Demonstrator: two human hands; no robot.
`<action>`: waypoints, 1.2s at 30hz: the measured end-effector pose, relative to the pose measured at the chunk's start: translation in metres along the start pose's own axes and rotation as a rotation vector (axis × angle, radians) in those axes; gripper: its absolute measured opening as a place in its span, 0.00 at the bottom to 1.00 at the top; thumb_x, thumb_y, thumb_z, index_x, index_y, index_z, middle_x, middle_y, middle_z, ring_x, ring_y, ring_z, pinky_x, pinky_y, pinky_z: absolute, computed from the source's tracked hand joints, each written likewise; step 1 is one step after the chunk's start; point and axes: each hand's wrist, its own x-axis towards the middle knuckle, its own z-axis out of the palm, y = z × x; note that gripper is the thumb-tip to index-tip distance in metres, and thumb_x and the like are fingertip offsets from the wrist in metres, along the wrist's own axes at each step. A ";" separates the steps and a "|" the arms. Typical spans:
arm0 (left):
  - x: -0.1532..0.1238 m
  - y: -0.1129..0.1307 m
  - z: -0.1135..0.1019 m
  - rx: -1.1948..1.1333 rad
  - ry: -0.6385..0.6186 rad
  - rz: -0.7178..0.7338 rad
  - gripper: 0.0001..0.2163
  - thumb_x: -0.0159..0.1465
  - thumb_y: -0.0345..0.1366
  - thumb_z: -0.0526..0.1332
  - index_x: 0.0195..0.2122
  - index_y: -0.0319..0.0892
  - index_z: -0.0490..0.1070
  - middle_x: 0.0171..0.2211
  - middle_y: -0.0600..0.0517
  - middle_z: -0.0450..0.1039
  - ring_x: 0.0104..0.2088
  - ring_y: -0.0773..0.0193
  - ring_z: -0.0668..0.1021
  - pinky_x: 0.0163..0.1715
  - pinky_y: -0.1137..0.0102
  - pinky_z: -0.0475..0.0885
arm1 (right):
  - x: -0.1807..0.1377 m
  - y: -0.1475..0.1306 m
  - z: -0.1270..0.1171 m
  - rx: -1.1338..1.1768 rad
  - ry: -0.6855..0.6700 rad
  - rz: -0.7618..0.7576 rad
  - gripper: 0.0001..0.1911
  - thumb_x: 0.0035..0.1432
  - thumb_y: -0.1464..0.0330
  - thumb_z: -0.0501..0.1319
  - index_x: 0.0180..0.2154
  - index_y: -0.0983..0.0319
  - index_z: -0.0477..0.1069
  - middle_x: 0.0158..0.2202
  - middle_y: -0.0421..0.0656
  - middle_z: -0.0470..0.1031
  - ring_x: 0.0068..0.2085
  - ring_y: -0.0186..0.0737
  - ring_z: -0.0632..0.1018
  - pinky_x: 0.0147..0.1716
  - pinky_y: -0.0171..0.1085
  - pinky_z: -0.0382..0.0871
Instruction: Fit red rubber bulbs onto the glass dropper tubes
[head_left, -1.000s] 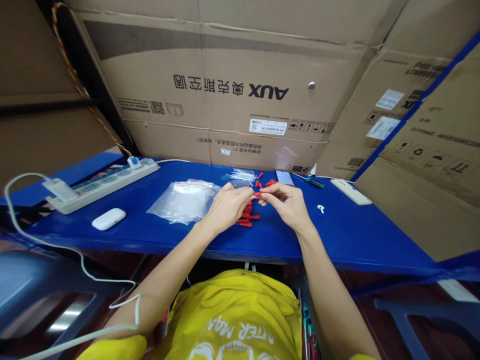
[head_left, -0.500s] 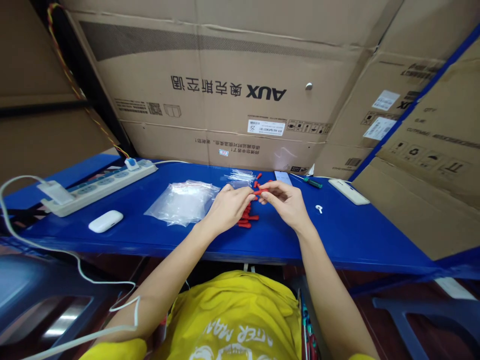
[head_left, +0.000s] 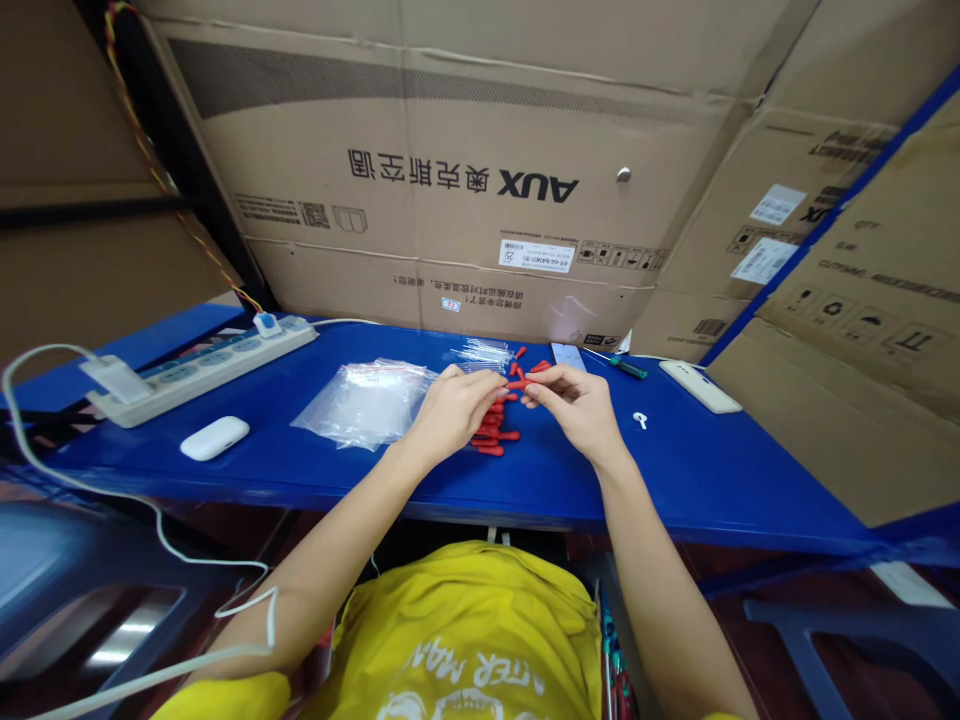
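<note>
My feed, by size: cardboard panel (head_left: pixel 465 120), far side; blue tabletop (head_left: pixel 720 470); clear plastic bags (head_left: pixel 367 405), L of hands; L hand (head_left: pixel 454 410) and R hand (head_left: pixel 577 405), both pinched; thin clear tubes (head_left: pixel 484 352), beyond; bulb pile (head_left: pixel 489 440), nearside, partly behind L hand; red dropper bulb (head_left: pixel 519 384), btwn fingertips, long axis approx. L–R, equidist.; tube in L grip: can't tell.

Red rubbery-looking bulbs (head_left: pixel 491 450) and shiny clear plastic bags (head_left: pixel 367 405) are borne by a glossy blue desk (head_left: pixel 712 470), its far edge backed by matt brown cardboard (head_left: pixel 450 120).
</note>
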 end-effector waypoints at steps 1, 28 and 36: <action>0.000 0.000 0.000 0.005 0.005 0.006 0.18 0.82 0.41 0.46 0.47 0.43 0.74 0.41 0.48 0.84 0.37 0.58 0.81 0.41 0.62 0.63 | 0.000 0.000 0.000 0.002 -0.002 0.000 0.19 0.55 0.52 0.78 0.35 0.59 0.81 0.31 0.42 0.83 0.31 0.42 0.85 0.38 0.45 0.84; -0.001 -0.010 -0.002 0.128 0.282 -0.362 0.09 0.76 0.36 0.55 0.50 0.45 0.73 0.51 0.44 0.80 0.53 0.46 0.76 0.54 0.52 0.70 | 0.094 0.026 0.013 -0.713 -0.213 0.054 0.03 0.63 0.70 0.70 0.37 0.61 0.84 0.37 0.43 0.88 0.39 0.42 0.85 0.44 0.37 0.75; -0.003 -0.011 0.002 0.159 0.286 -0.390 0.08 0.75 0.37 0.55 0.46 0.46 0.73 0.47 0.45 0.81 0.50 0.46 0.76 0.52 0.52 0.70 | 0.092 0.056 0.023 -0.835 -0.306 0.126 0.04 0.63 0.67 0.71 0.38 0.59 0.86 0.40 0.43 0.89 0.44 0.42 0.86 0.44 0.34 0.73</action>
